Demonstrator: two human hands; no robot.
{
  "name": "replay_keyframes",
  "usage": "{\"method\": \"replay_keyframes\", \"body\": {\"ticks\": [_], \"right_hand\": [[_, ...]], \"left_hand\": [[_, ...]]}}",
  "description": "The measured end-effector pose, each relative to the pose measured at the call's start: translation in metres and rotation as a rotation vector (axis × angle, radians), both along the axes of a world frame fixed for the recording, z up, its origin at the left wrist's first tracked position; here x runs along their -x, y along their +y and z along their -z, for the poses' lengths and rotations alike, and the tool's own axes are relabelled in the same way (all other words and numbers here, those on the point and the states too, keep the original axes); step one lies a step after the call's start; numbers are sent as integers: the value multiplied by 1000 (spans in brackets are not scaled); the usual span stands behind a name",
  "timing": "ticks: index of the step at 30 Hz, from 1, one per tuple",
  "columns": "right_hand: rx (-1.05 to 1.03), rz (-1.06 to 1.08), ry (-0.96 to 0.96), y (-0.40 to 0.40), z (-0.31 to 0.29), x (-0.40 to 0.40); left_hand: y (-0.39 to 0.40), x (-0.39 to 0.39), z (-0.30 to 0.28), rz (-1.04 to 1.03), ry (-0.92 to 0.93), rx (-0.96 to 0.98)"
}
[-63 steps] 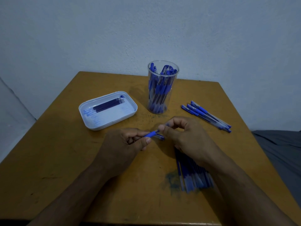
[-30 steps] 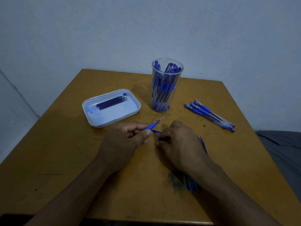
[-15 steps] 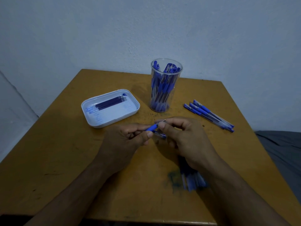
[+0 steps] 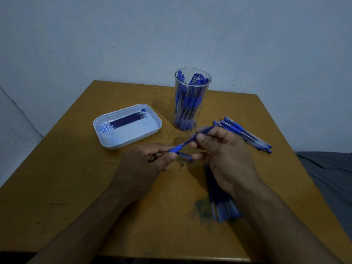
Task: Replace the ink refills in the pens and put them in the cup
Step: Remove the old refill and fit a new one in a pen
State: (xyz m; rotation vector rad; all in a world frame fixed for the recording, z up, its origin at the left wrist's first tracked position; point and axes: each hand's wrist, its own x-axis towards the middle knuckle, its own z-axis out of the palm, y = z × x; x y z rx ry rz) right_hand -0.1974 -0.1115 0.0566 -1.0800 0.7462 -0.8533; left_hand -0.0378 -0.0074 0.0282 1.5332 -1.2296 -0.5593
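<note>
Head view, L to R. Left hand (image 4: 144,164) has thumb and fingers curled round the blue grip section of a pen (image 4: 178,148), held just above the counter (image 4: 76,197) near centre. Right hand (image 4: 222,155) pinches the refill (image 4: 202,133) sticking out of the pen's far end, fingers curled, thumb against it. A clear part w/ blue end, prob. the barrel (image 4: 184,156), sits between the two hands; can't tell which hand has it. A tiny metal bit (image 4: 182,165), prob. the tip, lies loose on the counter just under the hands.

Risks, as I judge them: that small bit could roll or get knocked off by a wrist and be lost, since it is unsecured. The refill is thin and could bend or smear ink if pulled off-axis. Old and new refills could get mixed up, as they look alike.

Containers: white tray (image 4: 106,141) at far left holds a row of dark refills (image 4: 123,121) lying side by side, plus a small blue piece in its far corner. Clear cup (image 4: 192,77), far centre, is packed w/ upright blue pens. Right of it, a loose group of pens (image 4: 245,135) lies on the counter. Near right, a pile of refills (image 4: 222,204) lies partly under the right forearm.
</note>
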Motion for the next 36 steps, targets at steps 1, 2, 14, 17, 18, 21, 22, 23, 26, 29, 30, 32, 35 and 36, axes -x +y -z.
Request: {"method": "replay_keyframes", "body": {"ticks": [1, 2, 14, 17, 18, 21, 22, 23, 26, 29, 30, 32, 35, 36], "right_hand": [[6, 39, -6, -3, -1, 2], [0, 77, -16, -8, -4, 5], [486, -194, 990, -17, -18, 50], [564, -187, 1104, -11, -16, 53], [586, -181, 1140, -9, -17, 55], [610, -177, 1204, -7, -12, 60], [615, -174, 1214, -6, -10, 61], [619, -172, 1224, -6, -9, 61], [643, -160, 1242, -5, -4, 62], [653, -143, 1247, -4, -2, 62], [651, -137, 1246, -4, -1, 63], [645, -131, 1247, -4, 0, 62], [629, -137, 1257, -4, 1, 62], [628, -137, 1260, -4, 1, 62]], "left_hand": [[0, -1, 0, -8, 2, 0], [-1, -1, 1, -16, 5, 1], [-3, -2, 7, -17, -9, -22], [-3, -1, 8, -17, -34, -24], [-3, -1, 8, -17, -42, -24], [-3, 0, 9, -17, -66, -30], [-3, 0, 9, -14, -79, -33], [-3, -1, 9, -11, -88, -34], [-3, -1, 9, -7, -71, -33], [-3, -1, 9, -3, -90, -22], [-3, 0, 9, -3, -92, -21], [-3, -1, 9, -1, -93, -22], [-2, -1, 9, 2, -85, -26], [-2, -1, 9, 3, -66, -28]]}}
